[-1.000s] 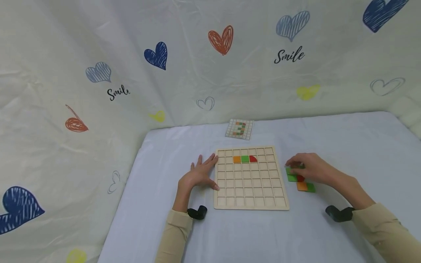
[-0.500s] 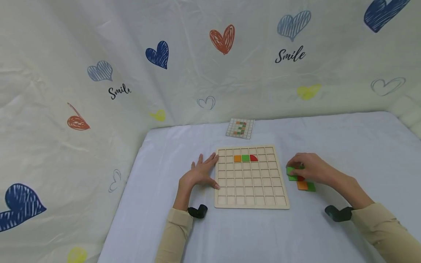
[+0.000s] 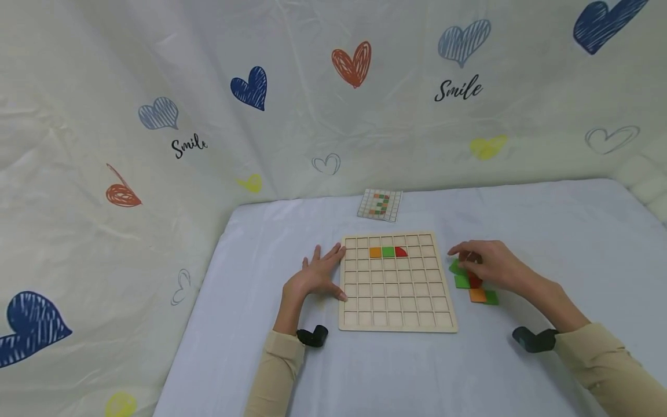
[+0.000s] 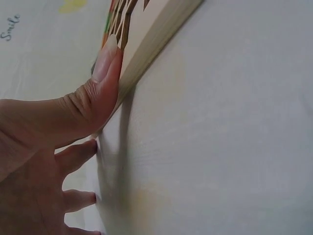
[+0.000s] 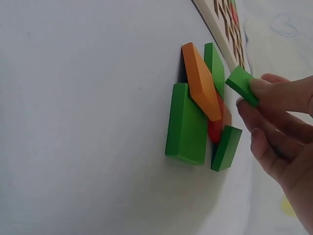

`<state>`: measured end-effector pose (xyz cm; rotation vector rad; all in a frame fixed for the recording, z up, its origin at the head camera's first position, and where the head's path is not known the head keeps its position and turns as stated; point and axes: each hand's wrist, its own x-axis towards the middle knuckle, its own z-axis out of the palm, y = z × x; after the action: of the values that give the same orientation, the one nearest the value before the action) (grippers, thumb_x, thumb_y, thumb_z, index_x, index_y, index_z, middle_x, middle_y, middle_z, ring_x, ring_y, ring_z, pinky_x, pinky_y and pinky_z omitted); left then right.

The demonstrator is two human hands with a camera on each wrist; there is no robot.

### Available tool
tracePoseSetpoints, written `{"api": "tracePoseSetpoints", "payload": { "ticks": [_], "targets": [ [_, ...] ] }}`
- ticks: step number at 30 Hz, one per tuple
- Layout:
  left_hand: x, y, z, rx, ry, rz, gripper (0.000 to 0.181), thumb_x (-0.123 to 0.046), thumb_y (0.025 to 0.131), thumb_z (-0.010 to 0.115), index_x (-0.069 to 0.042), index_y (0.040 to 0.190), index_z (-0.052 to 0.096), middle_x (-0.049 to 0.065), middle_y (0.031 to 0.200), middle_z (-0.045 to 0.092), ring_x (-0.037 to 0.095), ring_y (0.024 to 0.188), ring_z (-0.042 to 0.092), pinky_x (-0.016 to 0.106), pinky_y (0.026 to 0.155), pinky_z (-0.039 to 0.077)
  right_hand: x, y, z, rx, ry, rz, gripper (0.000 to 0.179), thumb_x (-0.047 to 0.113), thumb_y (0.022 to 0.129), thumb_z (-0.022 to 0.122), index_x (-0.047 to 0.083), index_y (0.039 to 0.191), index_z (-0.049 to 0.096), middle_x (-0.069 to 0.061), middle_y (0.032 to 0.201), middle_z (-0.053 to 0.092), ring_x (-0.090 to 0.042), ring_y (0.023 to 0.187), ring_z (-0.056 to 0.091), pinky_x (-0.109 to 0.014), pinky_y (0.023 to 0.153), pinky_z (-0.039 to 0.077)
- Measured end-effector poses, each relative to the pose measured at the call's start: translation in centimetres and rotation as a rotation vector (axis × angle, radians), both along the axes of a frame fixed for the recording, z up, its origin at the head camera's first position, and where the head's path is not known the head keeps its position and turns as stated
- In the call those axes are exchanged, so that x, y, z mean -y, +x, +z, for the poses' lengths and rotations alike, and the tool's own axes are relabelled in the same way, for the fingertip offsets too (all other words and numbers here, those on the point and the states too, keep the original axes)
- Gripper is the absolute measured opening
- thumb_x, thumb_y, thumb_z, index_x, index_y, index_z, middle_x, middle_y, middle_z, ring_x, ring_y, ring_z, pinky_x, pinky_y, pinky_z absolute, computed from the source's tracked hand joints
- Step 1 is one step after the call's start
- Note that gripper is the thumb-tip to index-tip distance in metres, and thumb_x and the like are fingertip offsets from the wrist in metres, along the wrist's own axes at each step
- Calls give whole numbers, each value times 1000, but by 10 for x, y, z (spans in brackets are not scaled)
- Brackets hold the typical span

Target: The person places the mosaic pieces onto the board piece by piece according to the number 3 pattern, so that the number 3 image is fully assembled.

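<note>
My left hand (image 3: 312, 279), fingers spread, rests against the left edge of a wooden grid board (image 3: 391, 289). In the left wrist view the thumb (image 4: 80, 105) lies on the board's rim. On the board's upper row sit an orange square tile (image 3: 376, 252), a green square tile (image 3: 388, 252) and a red quarter-round tile (image 3: 400, 252). To the right of the board, my right hand (image 3: 492, 263) pinches a green tile (image 5: 240, 84) between thumb and fingers, lifted off a small pile. That pile has green, red and orange tiles (image 5: 201, 83), some overlapping.
A small printed pattern card (image 3: 380, 205) with a coloured grid lies behind the board. A white cloth (image 3: 396, 376) covers the table. Behind it hangs a white curtain (image 3: 292, 116) with printed hearts. Black wrist cameras (image 3: 534, 339) are on both wrists.
My right hand has raised slightly from the pile with the green tile, and its fingers have shifted a little to the left. The left hand and board have stayed put.
</note>
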<state>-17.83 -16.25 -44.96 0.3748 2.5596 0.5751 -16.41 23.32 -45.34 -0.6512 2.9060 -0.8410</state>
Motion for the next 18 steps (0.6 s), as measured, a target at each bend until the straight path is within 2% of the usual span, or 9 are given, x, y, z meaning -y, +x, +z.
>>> {"api": "tracePoseSetpoints", "payload": {
  "ticks": [11, 18],
  "targets": [
    [-1, 0, 0, -4, -3, 6, 118, -31, 72, 95, -19, 166, 24, -3, 174, 11, 43, 159, -7, 72, 122, 1, 9, 1, 4, 90, -91, -43, 22, 3, 89, 76, 6, 110, 78, -7, 102, 77, -23, 89, 73, -26, 74, 57],
    [-2, 0, 0, 2, 1, 18, 118, -30, 72, 95, -21, 166, 24, -4, 174, 11, 42, 159, -7, 71, 123, 1, 21, -5, 4, 71, -120, -1, 26, 3, 85, 80, 3, 112, 77, -8, 106, 77, -22, 90, 73, -30, 79, 60]
  ]
}}
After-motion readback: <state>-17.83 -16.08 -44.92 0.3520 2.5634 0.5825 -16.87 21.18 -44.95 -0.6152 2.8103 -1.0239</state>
